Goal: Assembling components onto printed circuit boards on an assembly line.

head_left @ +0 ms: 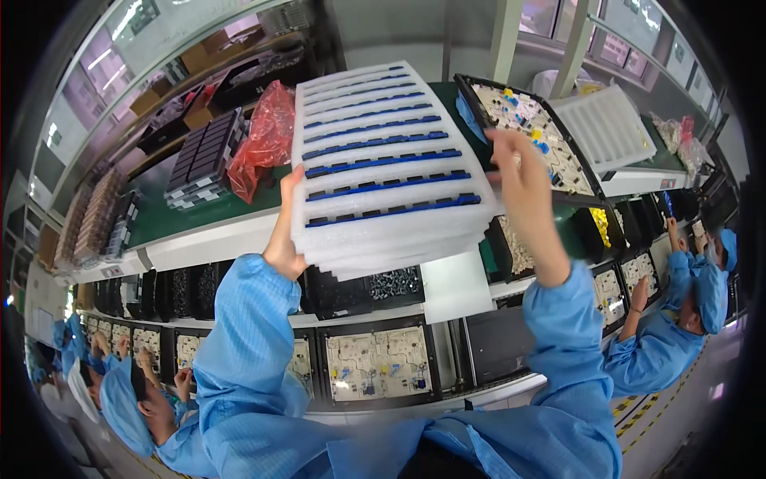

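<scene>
Just right of the red bag [265,132], a stack of white foam trays [389,172] is held by the curled left hand [285,239]; farther right of the bag, whether anything is gripped by the blurred right hand [523,168] cannot be told.

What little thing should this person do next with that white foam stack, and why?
Probably steady the foam stack with the right hand against its right side. The left hand holds only the left side, the lower layers look unevenly lined up, and the right hand, blurred, is raised close to the opposite edge.
</scene>
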The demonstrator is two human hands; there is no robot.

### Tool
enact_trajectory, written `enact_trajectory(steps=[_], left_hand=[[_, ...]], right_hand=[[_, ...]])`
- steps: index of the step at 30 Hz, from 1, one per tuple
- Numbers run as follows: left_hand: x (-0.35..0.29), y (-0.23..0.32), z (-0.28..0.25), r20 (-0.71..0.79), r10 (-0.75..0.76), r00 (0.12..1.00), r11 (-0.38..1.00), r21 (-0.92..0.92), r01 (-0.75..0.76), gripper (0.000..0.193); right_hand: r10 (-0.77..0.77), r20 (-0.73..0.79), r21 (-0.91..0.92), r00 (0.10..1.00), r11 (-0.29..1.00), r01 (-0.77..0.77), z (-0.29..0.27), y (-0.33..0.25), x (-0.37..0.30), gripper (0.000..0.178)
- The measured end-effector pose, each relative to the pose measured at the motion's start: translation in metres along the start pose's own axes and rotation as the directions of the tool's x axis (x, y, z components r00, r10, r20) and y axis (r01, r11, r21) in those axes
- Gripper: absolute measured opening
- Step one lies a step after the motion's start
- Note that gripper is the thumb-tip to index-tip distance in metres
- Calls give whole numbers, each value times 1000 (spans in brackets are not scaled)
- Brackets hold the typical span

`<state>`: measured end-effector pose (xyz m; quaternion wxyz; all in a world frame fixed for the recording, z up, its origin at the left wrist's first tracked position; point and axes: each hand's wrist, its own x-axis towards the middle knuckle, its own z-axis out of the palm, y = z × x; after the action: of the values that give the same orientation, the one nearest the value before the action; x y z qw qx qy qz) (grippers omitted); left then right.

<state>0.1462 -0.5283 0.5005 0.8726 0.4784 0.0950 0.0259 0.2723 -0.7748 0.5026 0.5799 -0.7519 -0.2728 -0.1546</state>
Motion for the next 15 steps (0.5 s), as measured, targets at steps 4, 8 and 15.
enact_trajectory(steps=[4,8,15], left_hand=[[-18,-8,-3,-185,99,978,994,-25,-105,65],[-6,-78,-41,151,296,943,722,-682,-118,68],[-21,-135,30,-239,596,766,520,-612,-596,99]], right_hand=[[-221,79,-215,972,948,233,30,-5,140,44],[374,352,-302,858,913,-274,70,84,260,62],[214,779,216,589,790,-574,132,92,208,78]])
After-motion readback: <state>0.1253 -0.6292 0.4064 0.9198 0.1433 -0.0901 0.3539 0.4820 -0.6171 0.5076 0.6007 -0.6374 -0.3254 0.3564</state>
